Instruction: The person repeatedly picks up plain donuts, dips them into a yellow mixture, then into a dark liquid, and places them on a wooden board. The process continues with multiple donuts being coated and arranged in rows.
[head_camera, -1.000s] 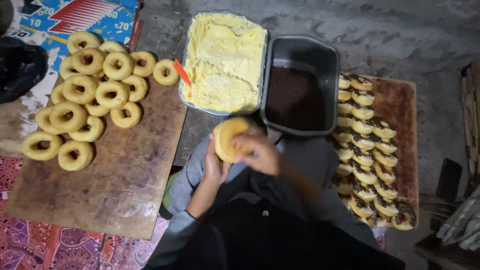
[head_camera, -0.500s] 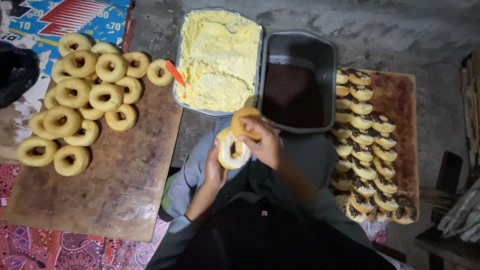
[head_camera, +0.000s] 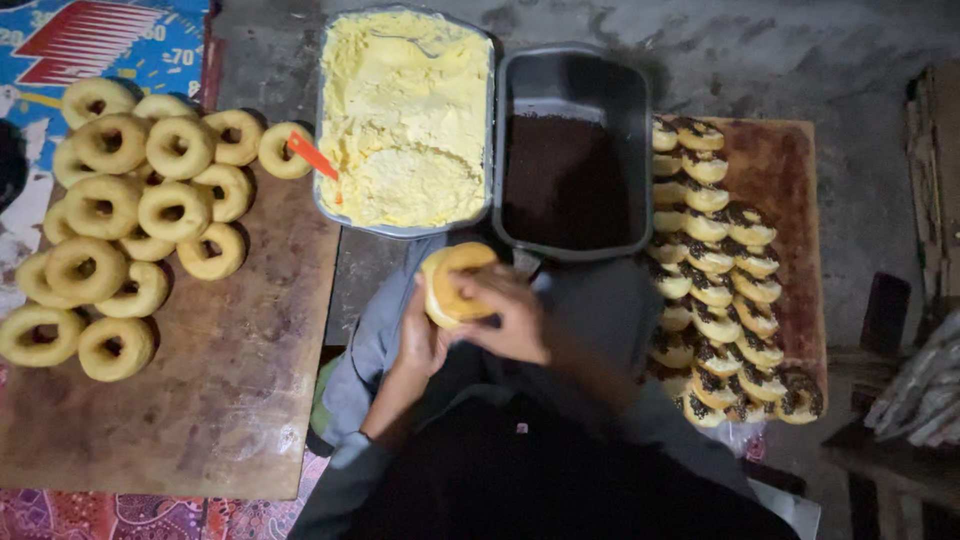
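Closed together since the split moment before, the pale golden doughnut stands tilted on edge, gripped by left hand and right hand.

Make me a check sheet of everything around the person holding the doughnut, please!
Surface: wooden board at left, a second board at right, grey floor between.
Job's things: doughnut held in both hands; tray of yellow cream; dark tray of chocolate sprinkles.
Clutter: plain doughnuts piled left; topped doughnuts in rows right; orange spatula.
Grippers: left hand and right hand both grip the doughnut.
Cables: nothing seen.
Surroundings: patterned mat, dim light.
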